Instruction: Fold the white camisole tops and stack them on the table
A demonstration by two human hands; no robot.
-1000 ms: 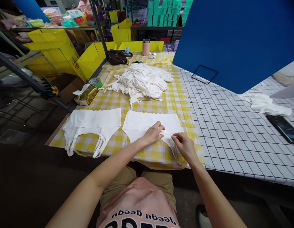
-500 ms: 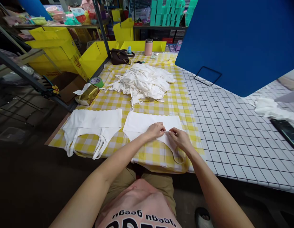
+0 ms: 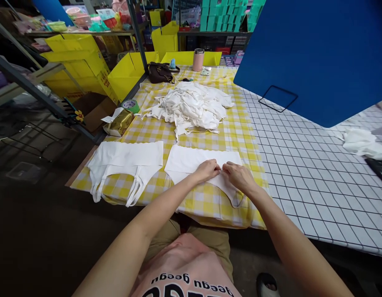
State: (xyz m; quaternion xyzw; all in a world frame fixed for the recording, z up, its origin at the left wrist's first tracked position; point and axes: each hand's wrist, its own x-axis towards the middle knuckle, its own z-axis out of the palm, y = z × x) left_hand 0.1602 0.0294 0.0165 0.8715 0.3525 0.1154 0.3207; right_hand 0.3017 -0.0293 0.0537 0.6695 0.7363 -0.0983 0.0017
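Observation:
A white strappy crop top lies spread on the yellow checked cloth in front of me, its scalloped edge facing away. My left hand pinches the top's neckline edge near its middle. Close beside it, my right hand is also closed on that edge, fingertips almost touching those of the left. What lies between the fingertips is too small to make out. One strap loop hangs toward the table's front edge under my right wrist. To the left, a second white crop top lies flat with its straps toward me.
Beyond the tops sits a heap of white garments. A gold packet, green tape roll, dark handbag and pink tumbler stand along the far left. A blue board rises at the right, above a white grid cloth.
My two hands have drawn closer together on the neckline, the right one moving inward. The whole view has shifted slightly, so the table appears farther right.

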